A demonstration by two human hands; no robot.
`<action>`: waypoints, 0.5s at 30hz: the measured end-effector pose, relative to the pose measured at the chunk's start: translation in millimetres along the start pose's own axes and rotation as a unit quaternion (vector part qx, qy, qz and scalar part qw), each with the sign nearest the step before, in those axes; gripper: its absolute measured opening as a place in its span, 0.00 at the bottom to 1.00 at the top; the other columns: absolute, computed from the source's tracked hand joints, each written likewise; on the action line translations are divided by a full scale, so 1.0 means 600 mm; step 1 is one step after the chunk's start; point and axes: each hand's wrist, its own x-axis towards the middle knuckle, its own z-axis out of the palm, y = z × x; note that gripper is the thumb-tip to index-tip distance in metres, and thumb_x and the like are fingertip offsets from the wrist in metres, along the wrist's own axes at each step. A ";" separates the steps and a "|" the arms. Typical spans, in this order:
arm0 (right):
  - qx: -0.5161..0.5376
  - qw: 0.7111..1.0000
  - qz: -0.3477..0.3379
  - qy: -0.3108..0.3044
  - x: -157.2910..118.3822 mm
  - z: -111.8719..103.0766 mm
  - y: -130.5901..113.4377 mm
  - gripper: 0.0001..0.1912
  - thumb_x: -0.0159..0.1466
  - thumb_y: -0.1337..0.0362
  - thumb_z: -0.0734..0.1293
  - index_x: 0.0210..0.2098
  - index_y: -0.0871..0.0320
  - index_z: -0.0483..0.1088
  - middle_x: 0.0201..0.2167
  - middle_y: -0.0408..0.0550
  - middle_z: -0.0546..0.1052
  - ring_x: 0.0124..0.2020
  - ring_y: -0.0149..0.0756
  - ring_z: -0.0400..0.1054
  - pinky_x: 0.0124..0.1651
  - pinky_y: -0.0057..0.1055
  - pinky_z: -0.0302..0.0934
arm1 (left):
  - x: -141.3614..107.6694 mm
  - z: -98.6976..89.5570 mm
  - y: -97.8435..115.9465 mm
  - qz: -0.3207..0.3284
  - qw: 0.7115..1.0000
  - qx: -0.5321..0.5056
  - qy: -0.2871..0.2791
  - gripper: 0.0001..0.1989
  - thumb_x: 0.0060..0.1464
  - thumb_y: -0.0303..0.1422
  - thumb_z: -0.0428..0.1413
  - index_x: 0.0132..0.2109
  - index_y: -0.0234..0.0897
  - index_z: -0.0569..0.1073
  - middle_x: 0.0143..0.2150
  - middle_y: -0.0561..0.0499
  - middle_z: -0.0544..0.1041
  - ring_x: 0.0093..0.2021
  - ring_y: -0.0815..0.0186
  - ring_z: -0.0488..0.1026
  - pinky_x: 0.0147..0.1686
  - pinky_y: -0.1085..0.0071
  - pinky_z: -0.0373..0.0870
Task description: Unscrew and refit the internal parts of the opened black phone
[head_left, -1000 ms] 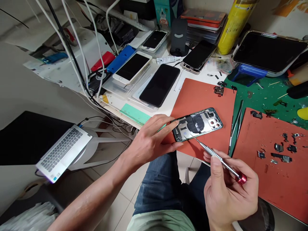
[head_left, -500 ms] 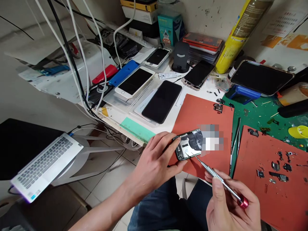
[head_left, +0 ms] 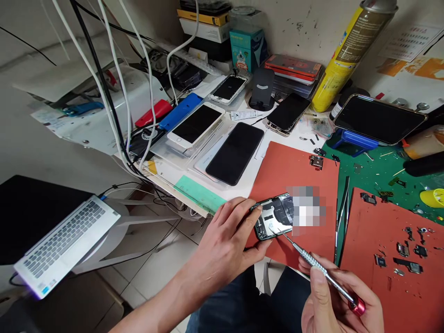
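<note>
An opened phone (head_left: 277, 212) lies on the orange-red mat (head_left: 298, 166), its inner parts showing; a pixelated patch hides its right end. My left hand (head_left: 229, 240) grips the phone's left end, fingers along the upper edge and thumb near the lower corner. In my right hand (head_left: 333, 296) is a slim silver screwdriver (head_left: 314, 261) with a red end cap, held slanting up to the left. Its tip is at the phone's lower edge; whether it touches is too small to tell. Tweezers (head_left: 342, 222) rest by the mat's right edge.
Small phone parts (head_left: 402, 249) are scattered over a second orange-red mat (head_left: 367, 286) on the right. Behind stand several phones, including a black one (head_left: 236, 152), and a yellow spray can (head_left: 343, 64). White cables (head_left: 114, 60) hang at left above a laptop (head_left: 65, 240).
The whole scene sits slightly lower in view. Both hands keep nearly the same pose, with the screwdriver tip still by the phone's lower edge.
</note>
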 end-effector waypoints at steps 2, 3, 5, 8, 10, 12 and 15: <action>0.001 1.000 0.005 0.004 0.001 0.000 -0.001 0.19 0.59 0.72 0.83 0.45 0.59 0.76 0.37 0.51 0.89 0.31 0.44 0.87 0.37 0.29 0.84 | 0.000 0.001 0.000 -0.004 1.000 0.001 0.000 0.22 0.69 0.32 0.63 0.65 0.30 0.72 0.61 0.37 0.77 0.63 0.49 0.75 0.62 0.50 0.81; 0.005 1.000 0.012 0.006 0.001 0.002 -0.003 0.18 0.59 0.71 0.83 0.45 0.59 0.76 0.37 0.51 0.89 0.31 0.45 0.87 0.36 0.29 0.84 | 0.000 0.001 0.000 -0.006 1.000 0.000 0.000 0.22 0.69 0.32 0.63 0.65 0.30 0.72 0.61 0.37 0.77 0.64 0.49 0.75 0.62 0.50 0.81; 0.016 0.999 0.026 0.011 0.000 0.007 -0.008 0.17 0.60 0.70 0.83 0.44 0.59 0.76 0.36 0.51 0.89 0.31 0.45 0.87 0.35 0.30 0.84 | -0.001 0.001 0.001 -0.009 1.000 -0.001 -0.001 0.22 0.70 0.33 0.63 0.66 0.31 0.72 0.61 0.37 0.78 0.64 0.50 0.75 0.63 0.51 0.81; 0.028 0.998 0.036 0.044 -0.005 0.015 -0.014 0.17 0.59 0.68 0.84 0.43 0.60 0.77 0.36 0.51 0.89 0.30 0.44 0.87 0.34 0.29 0.84 | -0.003 0.001 0.002 -0.010 1.000 0.001 -0.004 0.23 0.69 0.33 0.63 0.67 0.32 0.71 0.61 0.37 0.78 0.64 0.49 0.76 0.64 0.51 0.81; 0.026 0.996 0.053 0.067 -0.008 0.017 -0.015 0.18 0.59 0.67 0.85 0.43 0.60 0.77 0.36 0.52 0.89 0.30 0.44 0.86 0.34 0.29 0.83 | -0.005 0.000 0.001 -0.005 1.000 0.006 -0.005 0.24 0.69 0.33 0.63 0.67 0.30 0.71 0.61 0.36 0.78 0.64 0.48 0.76 0.63 0.50 0.82; 0.017 0.995 0.076 0.067 -0.009 0.016 -0.016 0.19 0.59 0.65 0.86 0.44 0.60 0.77 0.36 0.52 0.89 0.29 0.44 0.86 0.33 0.30 0.84 | -0.006 0.000 0.000 0.002 1.000 0.009 0.001 0.24 0.69 0.33 0.63 0.67 0.29 0.71 0.61 0.34 0.79 0.65 0.47 0.75 0.62 0.50 0.82; 0.006 0.996 0.072 0.059 -0.008 0.018 -0.020 0.22 0.57 0.64 0.87 0.43 0.59 0.76 0.33 0.50 0.88 0.26 0.45 0.85 0.30 0.31 0.83 | -0.006 0.002 -0.003 0.008 1.000 0.010 0.015 0.23 0.69 0.33 0.64 0.65 0.29 0.72 0.61 0.34 0.80 0.64 0.46 0.77 0.61 0.49 0.83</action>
